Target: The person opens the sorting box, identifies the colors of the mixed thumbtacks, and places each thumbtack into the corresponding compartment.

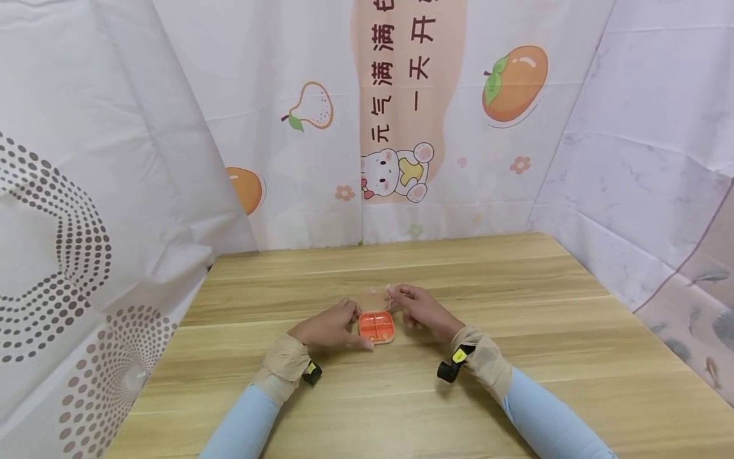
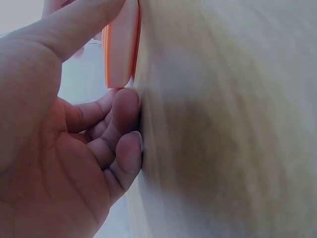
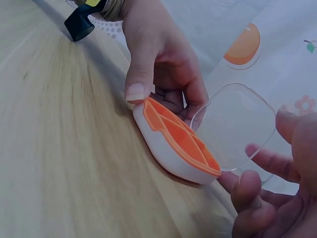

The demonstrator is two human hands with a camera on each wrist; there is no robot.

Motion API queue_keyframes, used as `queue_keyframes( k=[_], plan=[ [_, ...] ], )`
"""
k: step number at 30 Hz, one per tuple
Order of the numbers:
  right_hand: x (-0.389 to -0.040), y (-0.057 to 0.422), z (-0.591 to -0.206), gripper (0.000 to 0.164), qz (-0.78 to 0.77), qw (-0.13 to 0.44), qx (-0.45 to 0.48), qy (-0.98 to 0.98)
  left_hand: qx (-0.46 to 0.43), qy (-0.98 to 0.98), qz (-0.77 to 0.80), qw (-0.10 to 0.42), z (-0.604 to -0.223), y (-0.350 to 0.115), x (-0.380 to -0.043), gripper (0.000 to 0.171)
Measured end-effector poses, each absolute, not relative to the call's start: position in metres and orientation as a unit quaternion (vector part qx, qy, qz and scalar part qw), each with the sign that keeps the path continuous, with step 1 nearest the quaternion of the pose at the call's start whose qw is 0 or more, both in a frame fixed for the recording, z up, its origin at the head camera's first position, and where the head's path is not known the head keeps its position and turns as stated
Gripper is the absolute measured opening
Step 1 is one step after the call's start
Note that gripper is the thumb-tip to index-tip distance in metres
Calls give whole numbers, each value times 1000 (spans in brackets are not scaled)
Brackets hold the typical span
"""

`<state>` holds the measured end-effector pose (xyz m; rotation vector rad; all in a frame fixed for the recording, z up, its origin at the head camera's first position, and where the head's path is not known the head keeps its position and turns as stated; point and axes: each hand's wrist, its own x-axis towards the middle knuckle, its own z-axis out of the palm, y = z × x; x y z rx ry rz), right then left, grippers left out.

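Observation:
A small pill box [image 1: 376,327] with an orange divided tray and a white base sits on the table, its clear lid [image 1: 373,300] raised at the far side. My left hand [image 1: 328,326] grips the box from the left; in the right wrist view its thumb [image 3: 137,91] presses the near corner while other fingers reach behind. With thumb and index finger at the lid's right edge, my right hand [image 1: 425,311] pinches it. The left wrist view shows the box's pale side [image 2: 122,47] past the left thumb, with the lower fingers curled against the table.
The wooden table [image 1: 367,401] spreads out around both hands. Behind it hangs a white curtain [image 1: 309,166] printed with fruit, and more curtains hang at the left and right. Each wrist carries a small black camera, such as the right one [image 1: 448,371].

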<state>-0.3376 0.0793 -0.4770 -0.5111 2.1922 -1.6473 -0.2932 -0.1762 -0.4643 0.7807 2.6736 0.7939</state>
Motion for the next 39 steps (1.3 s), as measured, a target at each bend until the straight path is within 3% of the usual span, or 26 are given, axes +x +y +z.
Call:
queue_keyframes(
  k=[20, 39],
  plan=[
    [-335, 78, -476, 63, -599, 185, -140, 766, 282, 919, 246, 122, -465, -175, -295, 75],
    [-339, 84, -476, 50, -572, 204, -182, 773, 286, 914, 261, 125, -466, -177, -292, 72]
  ],
)
